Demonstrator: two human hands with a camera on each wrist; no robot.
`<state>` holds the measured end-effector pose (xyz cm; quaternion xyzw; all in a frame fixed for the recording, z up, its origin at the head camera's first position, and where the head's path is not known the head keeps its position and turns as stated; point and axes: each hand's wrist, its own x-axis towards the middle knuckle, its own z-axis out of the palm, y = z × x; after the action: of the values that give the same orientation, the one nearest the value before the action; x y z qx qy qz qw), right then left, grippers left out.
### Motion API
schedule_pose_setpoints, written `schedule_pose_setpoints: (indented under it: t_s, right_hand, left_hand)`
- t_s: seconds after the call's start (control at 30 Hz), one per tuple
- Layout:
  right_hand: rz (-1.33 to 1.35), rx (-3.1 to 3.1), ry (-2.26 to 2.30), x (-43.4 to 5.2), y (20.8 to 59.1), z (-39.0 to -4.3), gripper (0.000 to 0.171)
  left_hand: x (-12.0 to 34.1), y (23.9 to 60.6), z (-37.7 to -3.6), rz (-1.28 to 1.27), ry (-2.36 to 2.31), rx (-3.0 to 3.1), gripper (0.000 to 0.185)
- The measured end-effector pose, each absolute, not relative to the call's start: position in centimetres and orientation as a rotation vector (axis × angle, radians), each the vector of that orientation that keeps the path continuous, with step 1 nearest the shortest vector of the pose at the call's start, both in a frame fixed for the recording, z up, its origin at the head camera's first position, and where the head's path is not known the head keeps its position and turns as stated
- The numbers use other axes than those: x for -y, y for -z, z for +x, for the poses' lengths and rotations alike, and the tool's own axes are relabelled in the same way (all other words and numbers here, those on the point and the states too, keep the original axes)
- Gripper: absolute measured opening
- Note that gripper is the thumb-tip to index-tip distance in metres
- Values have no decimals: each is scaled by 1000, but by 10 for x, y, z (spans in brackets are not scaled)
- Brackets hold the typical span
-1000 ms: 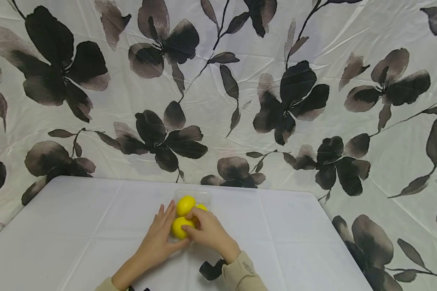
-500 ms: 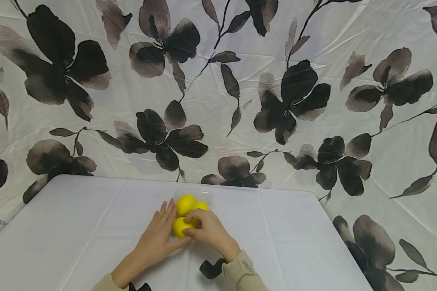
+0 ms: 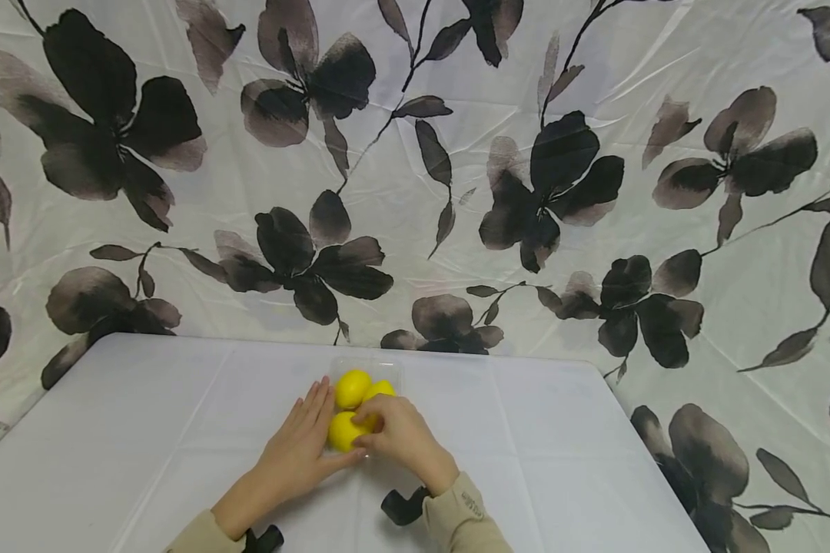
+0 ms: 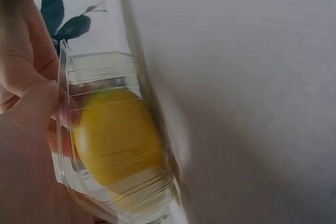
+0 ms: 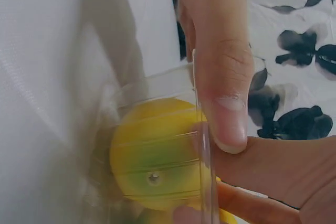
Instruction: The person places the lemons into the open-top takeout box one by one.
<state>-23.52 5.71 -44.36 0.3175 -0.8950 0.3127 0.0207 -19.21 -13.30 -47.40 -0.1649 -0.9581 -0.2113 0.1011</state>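
A clear plastic container (image 3: pixel 387 369) on the table holds yellow lemons, one at the far left (image 3: pixel 353 389), one at the far right (image 3: pixel 380 389) and one at the near left (image 3: pixel 344 432). My left hand (image 3: pixel 297 442) lies along the container's left side with straight fingers, its thumb reaching across the near rim. Over the near right part, my right hand (image 3: pixel 404 438) has its thumb and fingers curled down inside and pinches a lemon. In the right wrist view a lemon (image 5: pixel 152 156) shows through the wall, fingertips against it. Through the wall in the left wrist view, another lemon (image 4: pixel 118 135) appears.
A white cloth covers the table (image 3: pixel 560 445). Behind its far edge hangs a white sheet (image 3: pixel 443 192) printed with dark flowers. Black wrist devices sit below both hands, the right one (image 3: pixel 403 507) close to the tabletop.
My right hand has shifted slightly, and more of the far right lemon shows beyond its fingers. The near left lemon has moved slightly right. My left hand stays beside the container.
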Motion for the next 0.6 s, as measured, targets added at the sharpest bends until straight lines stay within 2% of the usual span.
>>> schedule_pose_setpoints:
  t_s: [0.33, 0.6]
  right_hand:
    - [991, 2673, -1066, -73, 436, -240, 20]
    - [972, 2752, -866, -76, 431, -248, 30]
  left_hand:
    - [131, 470, -194, -506, 635, 2856, 110]
    - [130, 471, -194, -498, 653, 2860, 109]
